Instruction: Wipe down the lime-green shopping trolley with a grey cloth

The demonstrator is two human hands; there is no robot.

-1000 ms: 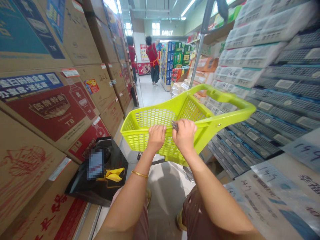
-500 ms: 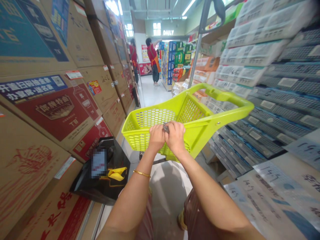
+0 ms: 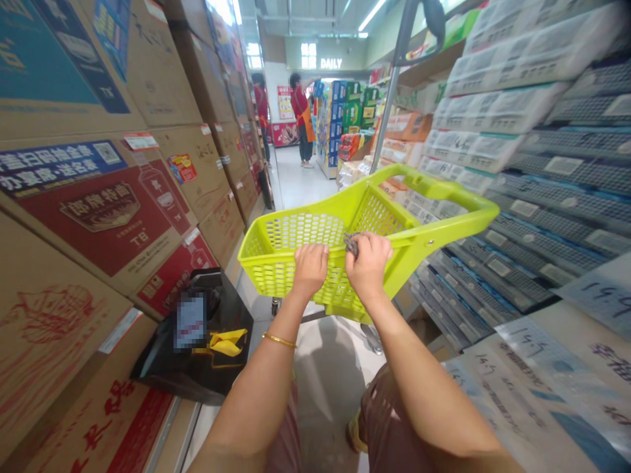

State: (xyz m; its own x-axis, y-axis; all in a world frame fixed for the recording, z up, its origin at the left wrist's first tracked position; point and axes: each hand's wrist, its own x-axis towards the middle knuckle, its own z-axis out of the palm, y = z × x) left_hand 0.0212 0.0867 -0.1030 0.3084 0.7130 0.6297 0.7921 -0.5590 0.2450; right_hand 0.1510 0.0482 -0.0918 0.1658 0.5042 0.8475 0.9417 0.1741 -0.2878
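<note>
A lime-green shopping cart (image 3: 367, 263) with perforated sides stands crosswise in front of me, its handle loop at the right. My left hand (image 3: 310, 266) is closed over the near rim of its basket, left of the middle. Farther right along that rim, my right hand (image 3: 369, 263) presses a crumpled grey cloth (image 3: 351, 244) against the edge; most of the cloth is hidden under the fingers. A gap of bare rim shows between the two hands. Nothing is visible inside the basket.
Stacked cartons (image 3: 108, 210) line the left side. A black bag (image 3: 221, 374) with a yellow ribbon sits by them. Wrapped packs (image 3: 517, 190) are piled at the right, near a grey upright pole (image 3: 387, 115). Down the aisle stands a person (image 3: 300, 112) in an orange apron.
My right hand has slid right along the rim with the grey cloth, away from my left hand. The left hand stays on the rim.
</note>
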